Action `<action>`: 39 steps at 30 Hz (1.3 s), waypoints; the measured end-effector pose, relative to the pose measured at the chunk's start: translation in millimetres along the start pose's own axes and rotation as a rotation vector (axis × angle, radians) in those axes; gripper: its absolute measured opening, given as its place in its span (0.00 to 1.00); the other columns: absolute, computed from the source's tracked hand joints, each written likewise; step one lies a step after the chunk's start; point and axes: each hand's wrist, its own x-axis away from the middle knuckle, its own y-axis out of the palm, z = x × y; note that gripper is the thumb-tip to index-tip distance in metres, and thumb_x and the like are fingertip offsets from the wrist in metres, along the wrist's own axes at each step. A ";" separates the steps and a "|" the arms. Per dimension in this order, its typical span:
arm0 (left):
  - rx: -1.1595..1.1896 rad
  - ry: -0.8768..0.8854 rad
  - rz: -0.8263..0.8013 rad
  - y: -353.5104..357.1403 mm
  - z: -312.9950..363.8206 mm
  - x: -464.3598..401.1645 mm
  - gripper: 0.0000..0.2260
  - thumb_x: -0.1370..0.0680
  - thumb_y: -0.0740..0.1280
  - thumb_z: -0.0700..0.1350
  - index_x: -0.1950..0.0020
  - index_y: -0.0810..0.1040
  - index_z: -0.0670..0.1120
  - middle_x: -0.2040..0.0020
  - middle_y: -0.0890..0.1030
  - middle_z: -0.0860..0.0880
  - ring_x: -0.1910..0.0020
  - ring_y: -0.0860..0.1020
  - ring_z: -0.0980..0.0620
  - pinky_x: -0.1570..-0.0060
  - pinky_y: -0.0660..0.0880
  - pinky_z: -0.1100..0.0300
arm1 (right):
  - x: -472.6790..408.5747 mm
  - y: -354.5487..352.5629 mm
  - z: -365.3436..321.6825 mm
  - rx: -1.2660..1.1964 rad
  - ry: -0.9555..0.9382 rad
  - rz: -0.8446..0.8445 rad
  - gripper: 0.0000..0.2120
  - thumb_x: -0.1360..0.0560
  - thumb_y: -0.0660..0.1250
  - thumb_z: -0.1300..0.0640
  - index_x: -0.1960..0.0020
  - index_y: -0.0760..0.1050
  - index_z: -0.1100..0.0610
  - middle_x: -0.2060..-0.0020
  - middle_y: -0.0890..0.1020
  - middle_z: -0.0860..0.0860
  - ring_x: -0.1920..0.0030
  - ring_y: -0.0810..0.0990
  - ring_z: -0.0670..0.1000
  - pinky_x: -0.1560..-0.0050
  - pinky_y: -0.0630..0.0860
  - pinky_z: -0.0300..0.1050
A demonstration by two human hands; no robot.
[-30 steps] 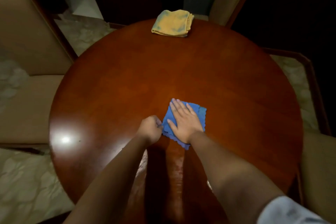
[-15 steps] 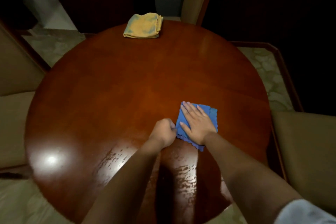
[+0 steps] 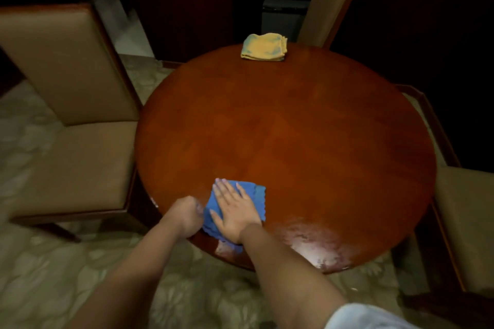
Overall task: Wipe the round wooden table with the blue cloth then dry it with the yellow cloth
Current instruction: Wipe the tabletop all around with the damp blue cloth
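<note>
Right hand (image 3: 235, 212) spread flat, pressing blue cloth (image 3: 258, 195) on near left part of round tabletop (image 3: 307, 141). Left hand (image 3: 184, 218) curled, pinching cloth's left edge. Yellow cloth (image 3: 264, 47) folded at far rim, well apart. Beige chairs (image 3: 72, 115) close around; wet patches (image 3: 315, 246) near front edge.

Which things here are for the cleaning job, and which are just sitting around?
For the job:
- blue cloth, pressed flat under the right hand
- left hand, fingers curled at the cloth's edge
- round wooden table
- yellow cloth, folded at the far edge

Just around:
- tan chair on the left
- far chair
- patterned carpet
</note>
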 end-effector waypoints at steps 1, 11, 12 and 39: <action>0.017 0.001 0.009 0.8 -5.4 3.7 0.12 0.24 0.61 0.39 0.68 0.72 0.45 0.54 0.83 0.41 0.50 0.80 0.43 0.54 0.73 0.57 | 0.9 1.3 -5.0 0.004 -0.002 0.000 0.34 0.21 0.33 0.38 0.21 0.39 0.56 0.23 0.38 0.49 0.23 0.37 0.48 0.25 0.35 0.49; 0.010 0.164 -0.189 10.4 40.1 -5.9 0.09 0.22 0.60 0.37 0.50 0.79 0.37 0.47 0.81 0.38 0.47 0.79 0.41 0.54 0.74 0.55 | 48.8 6.9 14.4 0.033 0.252 0.064 0.40 0.24 0.29 0.36 0.21 0.49 0.57 0.25 0.43 0.49 0.23 0.47 0.49 0.27 0.40 0.45; -0.006 0.176 -0.208 8.0 45.1 -11.1 0.09 0.21 0.60 0.37 0.47 0.79 0.36 0.46 0.81 0.38 0.47 0.79 0.41 0.53 0.75 0.53 | 48.3 6.4 13.6 0.044 0.298 0.056 0.37 0.21 0.33 0.38 0.23 0.58 0.59 0.24 0.53 0.51 0.24 0.56 0.51 0.28 0.48 0.47; 0.024 -0.063 0.014 -83.1 -51.3 -84.5 0.09 0.25 0.62 0.38 0.56 0.82 0.38 0.52 0.83 0.38 0.49 0.80 0.42 0.55 0.73 0.58 | -132.2 -10.9 -34.5 0.119 -0.056 0.000 0.31 0.18 0.44 0.44 0.21 0.38 0.57 0.22 0.40 0.51 0.23 0.37 0.49 0.26 0.33 0.47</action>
